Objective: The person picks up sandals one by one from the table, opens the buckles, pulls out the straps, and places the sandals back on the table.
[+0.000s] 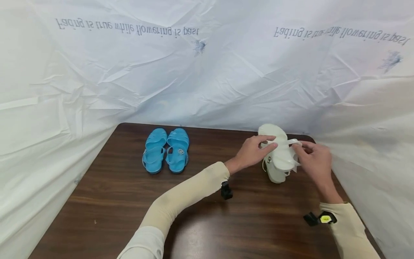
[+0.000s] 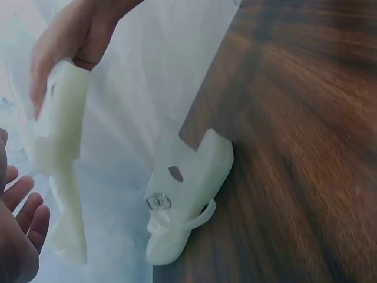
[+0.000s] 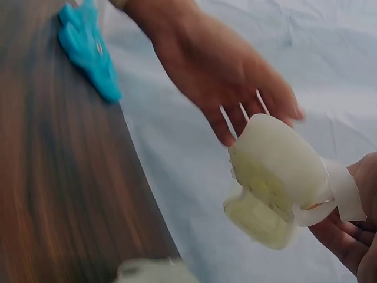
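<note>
In the head view my right hand [image 1: 313,160] pinches a white sandal [image 1: 283,158] by its strap and holds it above the table, sole partly turned up. The right wrist view shows that strap looped at my right fingers [image 3: 347,242]. On the sandal's left side is my left hand [image 1: 253,151], its fingers stretched out and loosely spread. Whether its fingertips touch the sandal I cannot tell. A second white sandal [image 2: 197,171], with a square buckle ornament and a thin strap, sits on the table below the held one.
A pair of blue sandals [image 1: 176,147] stands side by side toward the back left of the dark wooden table [image 1: 106,201]. White printed sheeting [image 1: 207,72] hangs behind the table and along both sides.
</note>
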`<state>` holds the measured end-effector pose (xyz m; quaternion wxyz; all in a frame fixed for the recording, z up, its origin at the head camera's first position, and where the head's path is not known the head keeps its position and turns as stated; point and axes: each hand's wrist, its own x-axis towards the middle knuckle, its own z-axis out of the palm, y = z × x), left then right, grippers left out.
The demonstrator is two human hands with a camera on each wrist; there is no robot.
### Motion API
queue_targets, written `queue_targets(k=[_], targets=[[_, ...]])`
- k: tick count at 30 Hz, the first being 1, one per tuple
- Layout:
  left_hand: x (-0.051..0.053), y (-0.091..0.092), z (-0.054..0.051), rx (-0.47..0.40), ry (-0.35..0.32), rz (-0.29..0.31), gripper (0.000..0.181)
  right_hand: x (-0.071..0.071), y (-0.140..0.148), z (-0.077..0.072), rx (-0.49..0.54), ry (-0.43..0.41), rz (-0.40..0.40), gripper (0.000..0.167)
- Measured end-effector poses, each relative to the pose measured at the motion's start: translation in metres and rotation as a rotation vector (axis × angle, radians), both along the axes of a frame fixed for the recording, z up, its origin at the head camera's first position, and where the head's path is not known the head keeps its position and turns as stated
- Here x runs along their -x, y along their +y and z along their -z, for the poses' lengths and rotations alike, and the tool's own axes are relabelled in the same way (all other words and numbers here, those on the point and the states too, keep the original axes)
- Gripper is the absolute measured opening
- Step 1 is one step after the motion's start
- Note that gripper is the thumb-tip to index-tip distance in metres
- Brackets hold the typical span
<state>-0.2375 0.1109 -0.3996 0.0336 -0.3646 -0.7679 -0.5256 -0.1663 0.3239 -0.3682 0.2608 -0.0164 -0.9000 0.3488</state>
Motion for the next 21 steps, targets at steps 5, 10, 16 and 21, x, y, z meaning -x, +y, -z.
queue_targets(k=[5,10,16,21], targets=[[0.001,-0.013,-0.001,0.089,0.078,0.027,0.04,-0.002,-0.026,0.003,0.049,0.018,-0.034,0.033],[-0.002,-0.027,0.001,0.147,0.113,0.029,0.042,-0.003,-0.044,0.01,0.044,0.029,-0.066,0.032],[-0.009,-0.048,0.004,0.165,0.13,0.024,0.031,-0.003,-0.064,0.019,0.061,0.027,-0.117,0.029],[-0.016,-0.067,0.012,0.163,0.106,0.028,0.02,-0.004,-0.081,0.026,0.083,0.004,-0.149,0.027]])
